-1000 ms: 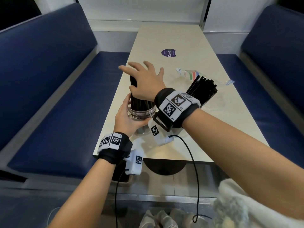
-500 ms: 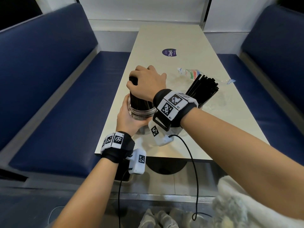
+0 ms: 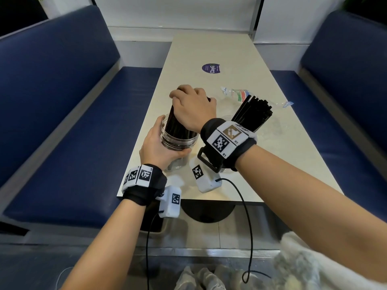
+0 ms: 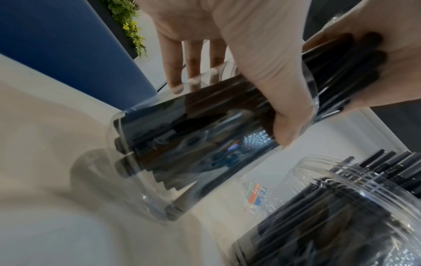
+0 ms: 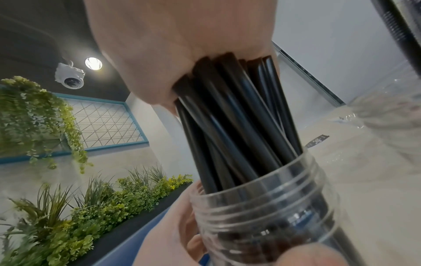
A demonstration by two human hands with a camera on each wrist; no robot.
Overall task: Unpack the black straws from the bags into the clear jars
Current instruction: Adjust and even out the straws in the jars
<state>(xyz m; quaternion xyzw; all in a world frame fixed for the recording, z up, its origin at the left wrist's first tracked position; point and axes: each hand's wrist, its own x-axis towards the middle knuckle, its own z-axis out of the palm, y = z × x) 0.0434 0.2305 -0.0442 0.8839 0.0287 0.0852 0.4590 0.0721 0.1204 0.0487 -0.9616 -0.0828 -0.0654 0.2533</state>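
Black straws (image 3: 178, 124): light, stiff, slippery bundle, standing in the clear jar (image 3: 179, 141) at the table (image 3: 209, 49) edge. Your right hand (image 3: 193, 109) is clutching their tops; your left hand (image 3: 158, 147) is wrapping the tilting, likely tippy jar. Grip low.

The right hand (image 3: 193, 110) covered the straws' (image 3: 175, 127) tops, its wristband (image 3: 228, 141) hid most of the second jar (image 4: 323, 212), that jar ran off the left-wrist frame, and the bag's (image 3: 237, 95) print was too small to read.
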